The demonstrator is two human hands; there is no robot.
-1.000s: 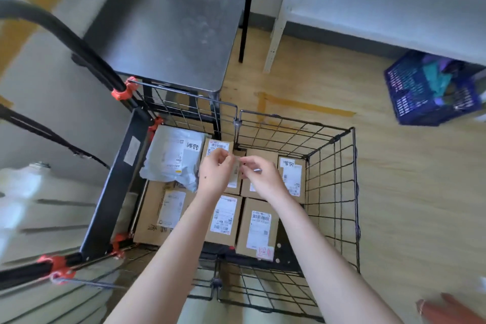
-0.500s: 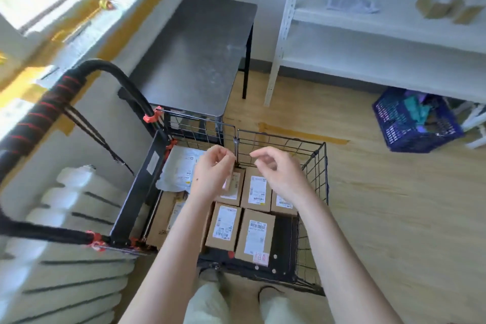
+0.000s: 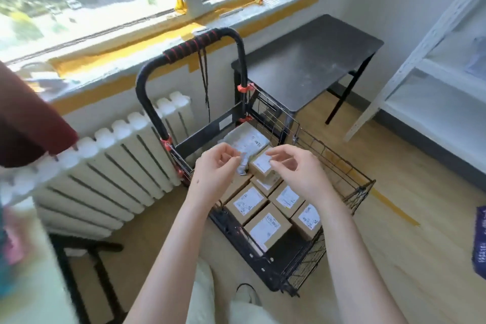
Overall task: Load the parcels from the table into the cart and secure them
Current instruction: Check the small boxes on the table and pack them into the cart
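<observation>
The black wire cart point(image 3: 349, 187) stands on the floor in front of me, its handle point(image 3: 189, 47) wrapped in red and black. Several brown cardboard parcels point(image 3: 268, 226) with white labels lie flat inside it. A grey poly mailer point(image 3: 247, 139) rests on top at the handle end. My left hand point(image 3: 215, 171) and my right hand point(image 3: 299, 173) hover side by side above the parcels, a small gap between them. Their fingers are loosely curled and I see nothing held in either. A black elastic cord point(image 3: 204, 87) hangs from the handle.
The black table point(image 3: 315, 60) stands bare behind the cart, under the window. A white radiator point(image 3: 105, 160) runs along the wall at left. White shelving point(image 3: 420, 66) fills the right side. A blue crate point(image 3: 480, 244) shows at the right edge, dark red cloth point(image 3: 26, 118) at left.
My hands were pinched together at the cart's far rim; they have come apart and lifted. The view has pulled back and swung left, so the window and radiator show.
</observation>
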